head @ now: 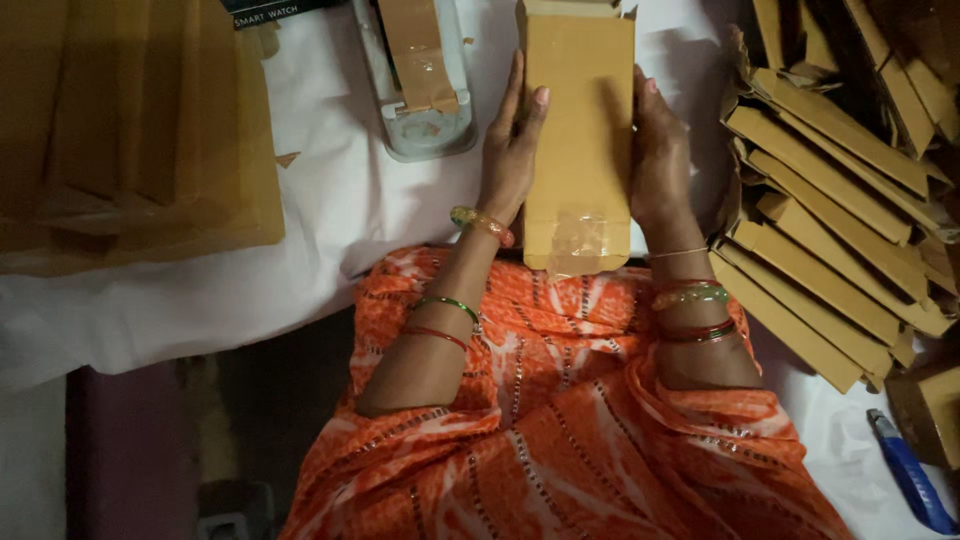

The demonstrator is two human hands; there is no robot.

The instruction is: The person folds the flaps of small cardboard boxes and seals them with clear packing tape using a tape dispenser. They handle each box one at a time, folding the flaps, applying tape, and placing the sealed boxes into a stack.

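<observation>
A person sits at a white-covered bench (330,200). At far left lies a flat stack of cardboard (130,130); next, a tape dispenser (425,80). Centre, the left hand (512,150) and right hand (660,160) clasp the sides of a narrow brown box (578,130), fingers curled, its near end seemingly taped. Even side pressure should keep it square. Finished boxes (830,230) crowd the right elbow; a blue cutter (910,470) lies beyond.

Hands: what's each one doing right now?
Left hand: closed on the brown box, left edge.
Right hand: closed on the same box, right edge.
</observation>
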